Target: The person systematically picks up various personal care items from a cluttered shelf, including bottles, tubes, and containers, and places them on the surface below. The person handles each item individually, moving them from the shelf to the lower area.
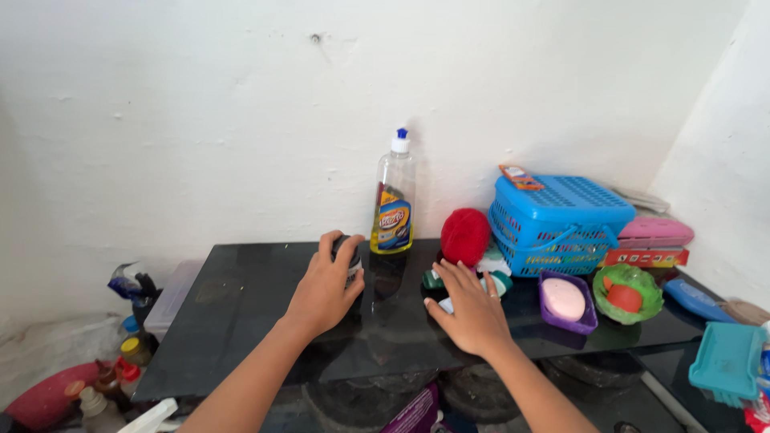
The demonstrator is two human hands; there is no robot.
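Observation:
My left hand is wrapped around a small dark jar standing on the black glossy shelf, just left of a tall clear bottle with yellow liquid and a blue-tipped cap. My right hand lies flat with fingers spread over small items on the shelf, touching a green tube-like thing and a white piece. A red round scrubber sits just behind that hand.
A blue lidded basket stands at the back right, with a pink case beside it. A purple soap dish, a green bowl and a teal brush lie right. Bottles crowd the floor left.

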